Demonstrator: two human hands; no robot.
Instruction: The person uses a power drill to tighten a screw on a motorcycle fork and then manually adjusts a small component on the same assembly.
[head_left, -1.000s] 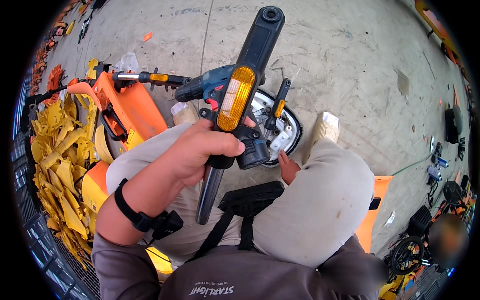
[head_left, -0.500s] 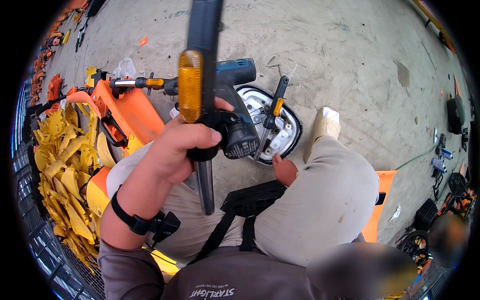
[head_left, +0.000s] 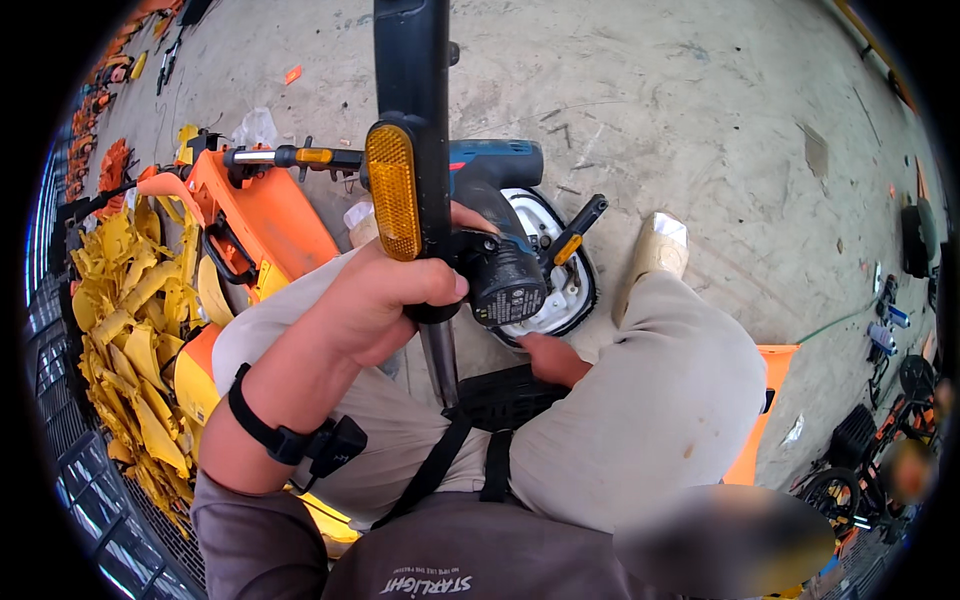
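My left hand (head_left: pixel 385 295) is wrapped round a black tube (head_left: pixel 412 80) with an amber reflector (head_left: pixel 394 190). The tube stands upright in view, and its grey lower rod (head_left: pixel 440 360) reaches between my thighs. Right beside those fingers is a blue and black cordless drill (head_left: pixel 500 160), battery end toward me; I cannot tell whether the same hand also holds it. Under the drill lies a white rounded housing (head_left: pixel 545 318) with a black rim, partly hidden. A second black tube with an orange reflector (head_left: pixel 568 250) lies across it. My right hand (head_left: pixel 553 360) has its fingers at the near rim, tips partly hidden.
An orange panel (head_left: pixel 265 220) and a pile of broken yellow plastic pieces (head_left: pixel 140 330) lie to my left. Another orange panel (head_left: pixel 760 415) is beyond my right thigh. Scattered bits (head_left: pixel 565 132) dot the concrete floor. Machine parts (head_left: pixel 860 470) crowd the far right.
The tube and drill have shifted right and nearer to me, now covering more of the housing. The housing and my right hand have come slightly nearer too.
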